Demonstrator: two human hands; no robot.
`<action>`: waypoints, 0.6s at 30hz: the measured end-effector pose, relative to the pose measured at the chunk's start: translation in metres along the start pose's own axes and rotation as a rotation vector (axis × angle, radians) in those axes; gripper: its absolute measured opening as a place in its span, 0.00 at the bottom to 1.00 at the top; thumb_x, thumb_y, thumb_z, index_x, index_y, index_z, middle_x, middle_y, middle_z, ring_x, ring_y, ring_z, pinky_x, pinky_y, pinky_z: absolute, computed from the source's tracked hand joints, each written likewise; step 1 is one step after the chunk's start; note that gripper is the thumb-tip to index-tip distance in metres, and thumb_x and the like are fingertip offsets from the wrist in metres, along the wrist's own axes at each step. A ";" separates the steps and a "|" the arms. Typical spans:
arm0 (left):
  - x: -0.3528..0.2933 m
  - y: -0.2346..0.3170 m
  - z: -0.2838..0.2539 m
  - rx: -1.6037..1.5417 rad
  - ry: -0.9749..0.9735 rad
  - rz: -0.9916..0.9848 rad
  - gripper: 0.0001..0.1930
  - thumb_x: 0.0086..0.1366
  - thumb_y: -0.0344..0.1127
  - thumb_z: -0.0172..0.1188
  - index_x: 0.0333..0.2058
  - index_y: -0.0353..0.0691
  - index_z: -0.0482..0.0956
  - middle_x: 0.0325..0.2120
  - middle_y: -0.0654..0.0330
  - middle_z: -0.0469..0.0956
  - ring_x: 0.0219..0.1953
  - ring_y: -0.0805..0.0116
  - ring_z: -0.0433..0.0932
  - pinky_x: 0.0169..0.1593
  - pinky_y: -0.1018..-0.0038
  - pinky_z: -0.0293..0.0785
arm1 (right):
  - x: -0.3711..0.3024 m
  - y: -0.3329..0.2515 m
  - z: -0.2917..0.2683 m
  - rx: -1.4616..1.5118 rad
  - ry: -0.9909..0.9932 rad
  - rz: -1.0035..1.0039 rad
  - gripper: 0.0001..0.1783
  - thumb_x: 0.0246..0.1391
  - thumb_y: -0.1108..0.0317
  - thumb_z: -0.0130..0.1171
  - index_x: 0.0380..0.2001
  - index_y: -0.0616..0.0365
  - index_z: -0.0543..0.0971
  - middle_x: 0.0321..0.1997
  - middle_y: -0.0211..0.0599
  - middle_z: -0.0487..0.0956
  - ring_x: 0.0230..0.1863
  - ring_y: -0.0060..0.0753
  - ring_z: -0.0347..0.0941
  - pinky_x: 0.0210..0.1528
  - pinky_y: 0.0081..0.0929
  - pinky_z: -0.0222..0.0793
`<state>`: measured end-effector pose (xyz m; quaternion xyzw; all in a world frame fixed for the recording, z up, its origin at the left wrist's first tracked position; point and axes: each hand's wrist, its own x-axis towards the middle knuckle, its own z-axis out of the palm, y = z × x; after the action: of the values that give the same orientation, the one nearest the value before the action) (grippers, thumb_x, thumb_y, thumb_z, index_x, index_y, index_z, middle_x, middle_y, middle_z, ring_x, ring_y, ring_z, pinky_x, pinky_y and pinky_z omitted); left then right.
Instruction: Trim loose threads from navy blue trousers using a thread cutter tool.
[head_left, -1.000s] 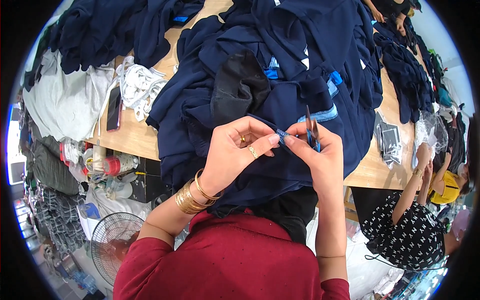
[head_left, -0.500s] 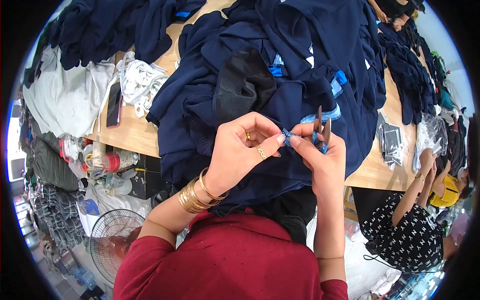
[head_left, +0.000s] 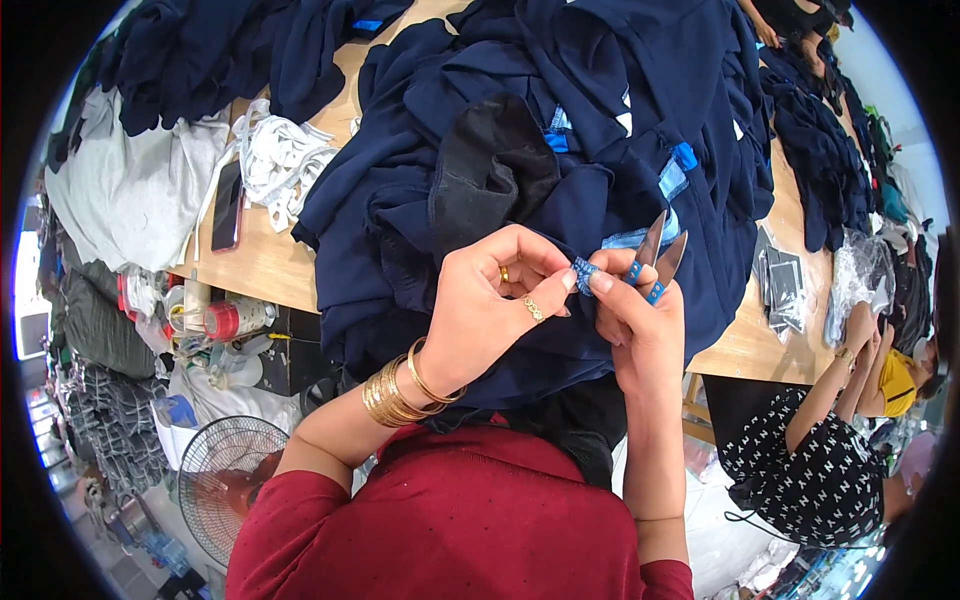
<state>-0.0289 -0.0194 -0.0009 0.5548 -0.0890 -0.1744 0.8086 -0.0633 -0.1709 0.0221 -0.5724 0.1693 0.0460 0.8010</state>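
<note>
A blue stitched edge (head_left: 586, 278) pinched over heaped navy cloth (head_left: 592, 195).
From here I see the left hand (head_left: 505, 290) nipping one side, the right hand (head_left: 640, 310) the other, also holding spread-bladed scissors (head_left: 671, 260); the heap covers the counter (head_left: 265, 262).

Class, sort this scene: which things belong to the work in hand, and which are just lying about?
Part of the work:
- small blue stitched piece, between the fingertips of left hand and right hand
- scissors, also in the right hand
- navy cloth underneath, apparently

Apparently just lying about:
- phone
- white strips
- clear packets
</note>
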 end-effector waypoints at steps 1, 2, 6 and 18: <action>0.000 0.001 0.000 -0.003 0.002 -0.003 0.06 0.57 0.26 0.59 0.32 0.31 0.74 0.27 0.61 0.76 0.27 0.79 0.76 0.32 0.84 0.74 | 0.000 0.000 0.000 0.010 0.000 -0.006 0.06 0.47 0.72 0.60 0.29 0.63 0.77 0.18 0.17 0.66 0.15 0.06 0.51 0.17 0.11 0.39; 0.000 0.001 0.001 -0.003 0.003 -0.003 0.06 0.57 0.26 0.59 0.32 0.31 0.74 0.27 0.61 0.76 0.27 0.79 0.76 0.32 0.84 0.74 | -0.001 -0.001 0.000 0.010 0.000 -0.006 0.06 0.47 0.72 0.60 0.29 0.63 0.77 0.18 0.17 0.66 0.15 0.06 0.51 0.17 0.11 0.39; 0.001 0.002 0.002 -0.099 0.009 -0.026 0.06 0.57 0.25 0.59 0.33 0.31 0.74 0.27 0.61 0.76 0.28 0.78 0.76 0.33 0.83 0.75 | -0.002 -0.002 0.002 -0.152 0.028 -0.111 0.05 0.47 0.75 0.60 0.29 0.63 0.78 0.21 0.20 0.70 0.20 0.08 0.57 0.23 0.10 0.48; 0.001 0.000 0.005 -0.033 0.041 0.000 0.05 0.56 0.24 0.59 0.32 0.31 0.73 0.26 0.62 0.76 0.27 0.79 0.76 0.32 0.83 0.75 | -0.004 -0.002 0.004 -0.137 0.055 -0.110 0.05 0.45 0.76 0.61 0.29 0.63 0.77 0.22 0.21 0.71 0.24 0.09 0.60 0.28 0.11 0.53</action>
<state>-0.0295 -0.0241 0.0010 0.5450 -0.0695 -0.1642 0.8192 -0.0653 -0.1669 0.0260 -0.6354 0.1561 -0.0023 0.7562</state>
